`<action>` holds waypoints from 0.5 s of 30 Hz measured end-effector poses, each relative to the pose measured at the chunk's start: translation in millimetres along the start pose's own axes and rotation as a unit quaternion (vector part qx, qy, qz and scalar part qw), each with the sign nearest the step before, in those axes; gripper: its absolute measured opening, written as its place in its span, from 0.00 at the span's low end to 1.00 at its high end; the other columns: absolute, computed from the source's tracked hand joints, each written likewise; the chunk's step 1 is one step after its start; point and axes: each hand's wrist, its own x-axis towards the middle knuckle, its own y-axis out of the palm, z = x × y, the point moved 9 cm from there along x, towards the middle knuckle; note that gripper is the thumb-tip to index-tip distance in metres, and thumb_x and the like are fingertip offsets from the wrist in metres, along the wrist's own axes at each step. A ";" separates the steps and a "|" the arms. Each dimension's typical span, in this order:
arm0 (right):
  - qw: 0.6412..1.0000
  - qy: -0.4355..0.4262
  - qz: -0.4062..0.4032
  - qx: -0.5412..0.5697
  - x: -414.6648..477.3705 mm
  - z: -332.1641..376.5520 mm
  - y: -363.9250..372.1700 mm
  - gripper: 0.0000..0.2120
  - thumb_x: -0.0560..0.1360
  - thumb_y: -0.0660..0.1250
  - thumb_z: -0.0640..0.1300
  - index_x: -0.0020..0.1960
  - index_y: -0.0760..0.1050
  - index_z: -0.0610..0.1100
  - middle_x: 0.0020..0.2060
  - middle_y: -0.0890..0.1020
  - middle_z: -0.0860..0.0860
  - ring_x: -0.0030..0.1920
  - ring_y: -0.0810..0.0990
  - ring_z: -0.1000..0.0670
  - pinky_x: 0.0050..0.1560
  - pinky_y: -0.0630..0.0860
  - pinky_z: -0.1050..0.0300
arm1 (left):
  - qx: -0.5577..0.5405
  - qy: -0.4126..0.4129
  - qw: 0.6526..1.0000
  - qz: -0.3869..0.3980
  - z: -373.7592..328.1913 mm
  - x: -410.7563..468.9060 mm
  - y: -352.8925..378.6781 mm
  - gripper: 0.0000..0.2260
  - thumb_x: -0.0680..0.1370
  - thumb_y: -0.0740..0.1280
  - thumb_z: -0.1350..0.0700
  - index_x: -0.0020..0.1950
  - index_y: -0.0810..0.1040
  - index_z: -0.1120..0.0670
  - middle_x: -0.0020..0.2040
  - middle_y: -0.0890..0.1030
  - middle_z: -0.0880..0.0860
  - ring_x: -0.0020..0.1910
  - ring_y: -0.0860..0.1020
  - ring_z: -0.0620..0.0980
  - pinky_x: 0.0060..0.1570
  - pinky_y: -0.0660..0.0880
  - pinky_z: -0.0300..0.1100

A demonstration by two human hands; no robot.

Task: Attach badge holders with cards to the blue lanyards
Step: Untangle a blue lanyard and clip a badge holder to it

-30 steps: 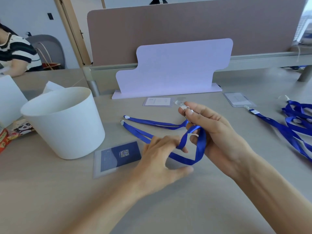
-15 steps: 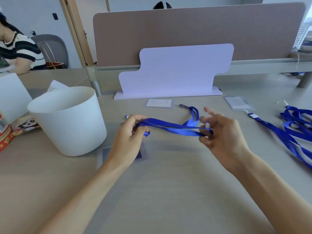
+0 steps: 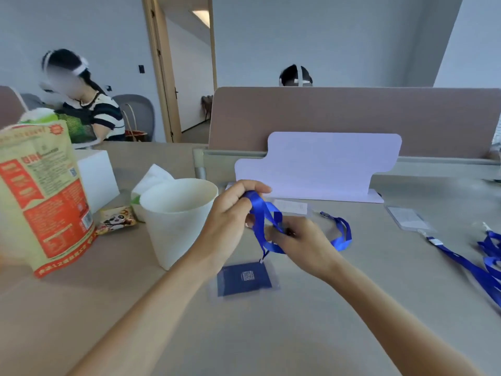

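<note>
Here, both hands are up over the table [image 3: 298, 335], mid frame. The left hand [image 3: 233, 213] is raised, fingers curled, its grip clamped on the top of a blue lanyard [image 3: 259, 226]. The right hand [image 3: 301, 241] is lower and just beside it, palm down, its grip pinched together on the same strap where it crosses over itself. From the left hand the strap hangs down. Its lower end with a small clip [image 3: 262, 260] sits right at the top edge of a badge holder [image 3: 244, 280]; I can't tell whether it is attached. That holder lies flat on the table below the hands, with a dark blue card inside. The rest of the lanyard trails right past the right hand in a loop lying on the table, ending in a second clip [image 3: 324, 213].

A white bucket [image 3: 176, 221] stands just left of the left hand, and a red and tan snack bag [image 3: 40, 191] stands at far left. A small panda packet [image 3: 116, 221] lies between them. Behind the hands is a lavender stand [image 3: 320, 166], with a clear holder with white card [image 3: 291, 207] in front of it. At right, another holder [image 3: 409, 221] lies flat, near a pile of lanyards [image 3: 488, 256]. A person in a striped shirt [image 3: 100, 115] sits at back left.
</note>
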 end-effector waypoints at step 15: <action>0.996 0.044 0.032 0.069 109.4 130.6 60.3 0.06 0.77 0.60 0.38 0.43 0.73 0.40 0.31 0.67 0.44 0.32 0.64 0.46 0.32 0.64 0.57 | 0.478 -0.030 0.875 -0.071 -18.5 41.8 -167.6 0.14 0.81 0.54 0.56 0.58 0.77 0.44 0.50 0.80 0.50 0.50 0.76 0.54 0.51 0.75 0.50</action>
